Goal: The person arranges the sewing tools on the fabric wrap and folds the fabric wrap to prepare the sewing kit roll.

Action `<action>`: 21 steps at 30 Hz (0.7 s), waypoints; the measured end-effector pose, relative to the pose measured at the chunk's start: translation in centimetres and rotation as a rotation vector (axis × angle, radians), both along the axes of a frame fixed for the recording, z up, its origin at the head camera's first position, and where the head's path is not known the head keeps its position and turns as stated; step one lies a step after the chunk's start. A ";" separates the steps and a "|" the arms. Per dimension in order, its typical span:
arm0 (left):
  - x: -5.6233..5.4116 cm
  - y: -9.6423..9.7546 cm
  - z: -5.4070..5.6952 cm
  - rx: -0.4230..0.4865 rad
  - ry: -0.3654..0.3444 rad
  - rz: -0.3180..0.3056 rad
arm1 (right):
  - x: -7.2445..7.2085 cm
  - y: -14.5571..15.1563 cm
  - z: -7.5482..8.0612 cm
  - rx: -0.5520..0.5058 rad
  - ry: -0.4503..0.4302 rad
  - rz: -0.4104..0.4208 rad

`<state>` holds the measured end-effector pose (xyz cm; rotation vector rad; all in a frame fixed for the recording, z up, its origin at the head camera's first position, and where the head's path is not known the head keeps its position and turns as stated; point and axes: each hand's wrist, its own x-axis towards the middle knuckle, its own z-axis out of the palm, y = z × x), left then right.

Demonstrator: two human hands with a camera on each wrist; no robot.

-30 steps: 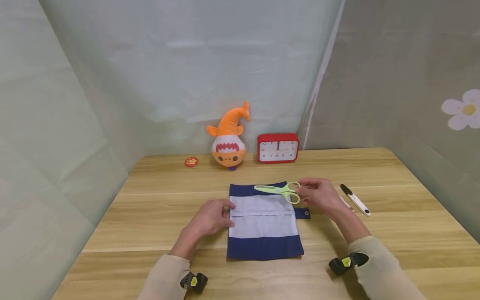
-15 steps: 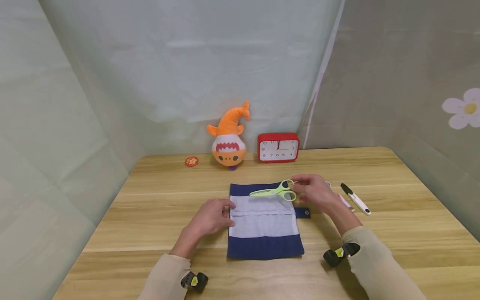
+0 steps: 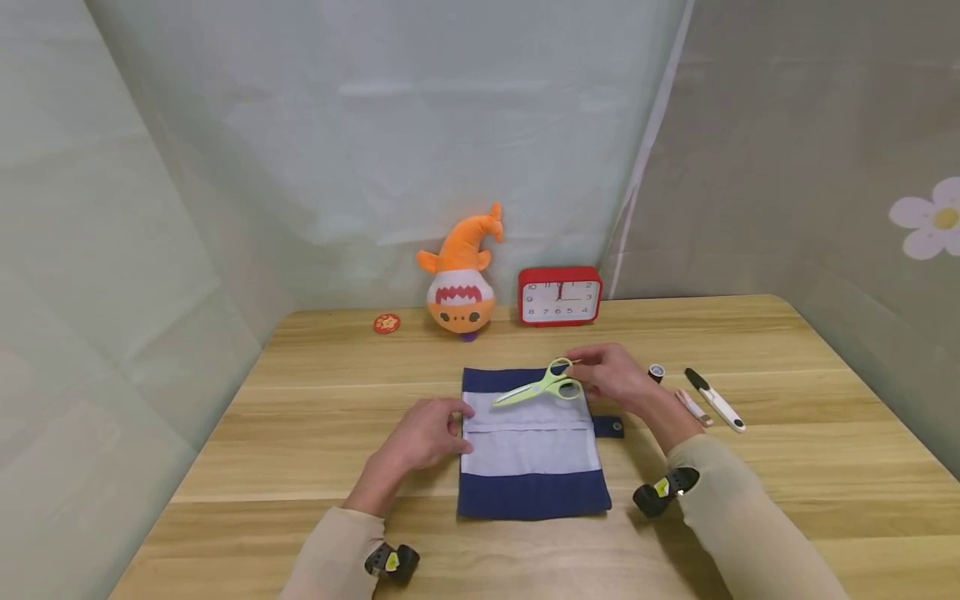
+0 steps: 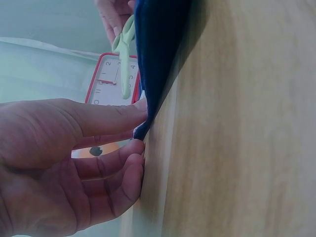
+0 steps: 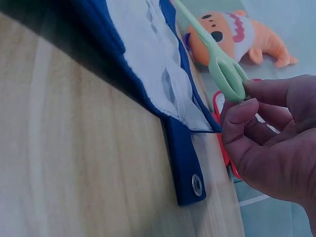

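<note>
While the right hand [image 3: 609, 375] pinched the scissors [image 3: 544, 385] by the handle above the case [image 3: 531, 496], toward its far side, the left hand [image 3: 422, 433] touched its left edge, pinching or not unclear; keeping the case steady seemed wise

The right grip [image 3: 609, 372] pinches, held farther forward than the left grip [image 3: 426, 433].

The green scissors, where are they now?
In the head view, the green scissors are in the right hand, over the far half of the cloth pouch.
</note>
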<state>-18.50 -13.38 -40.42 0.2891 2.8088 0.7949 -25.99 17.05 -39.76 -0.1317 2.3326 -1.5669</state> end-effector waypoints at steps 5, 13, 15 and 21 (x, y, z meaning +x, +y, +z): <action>-0.1 0.0 -0.1 0.005 0.012 -0.009 | -0.4 -0.4 0.0 0.011 0.019 0.025; 0.0 0.1 0.0 0.004 0.000 -0.009 | -0.8 -0.9 -0.2 -0.018 0.020 0.023; 0.0 0.1 0.0 0.001 0.001 -0.010 | -0.9 -1.1 -0.4 -0.009 0.026 0.027; -0.1 0.0 0.0 -0.006 0.004 -0.010 | -1.1 -1.6 -0.5 0.018 0.042 0.049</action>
